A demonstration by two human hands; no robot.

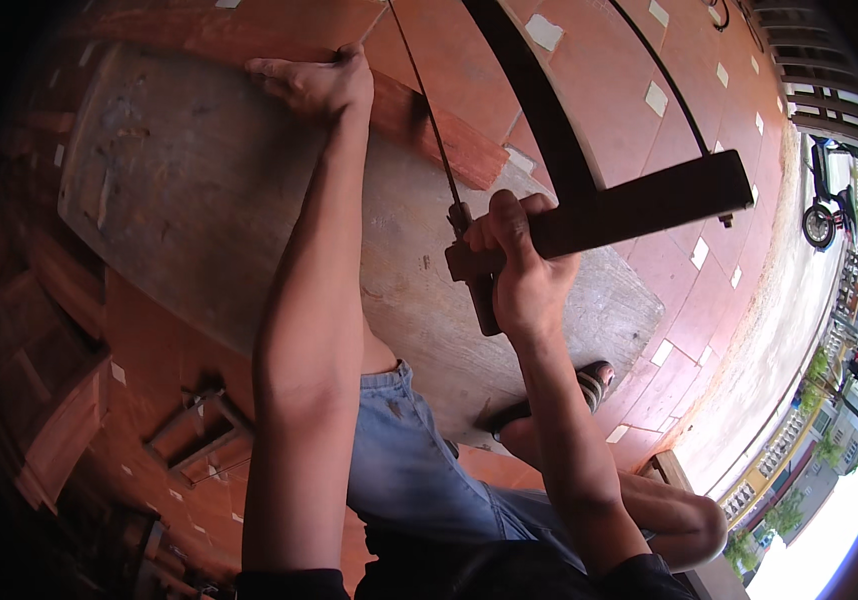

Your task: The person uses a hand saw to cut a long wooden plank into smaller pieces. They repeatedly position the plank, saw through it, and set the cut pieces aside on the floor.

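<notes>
Right hand [519,265] closed around dark wooden frame saw [639,210]; left hand [319,85] pressed flat, fingers spread, on reddish plank [429,125] across grey board [199,190].

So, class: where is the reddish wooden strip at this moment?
In the head view, the reddish wooden strip lies at the far edge of the grey board, pinned under the left hand, with the saw blade crossing it.
</notes>
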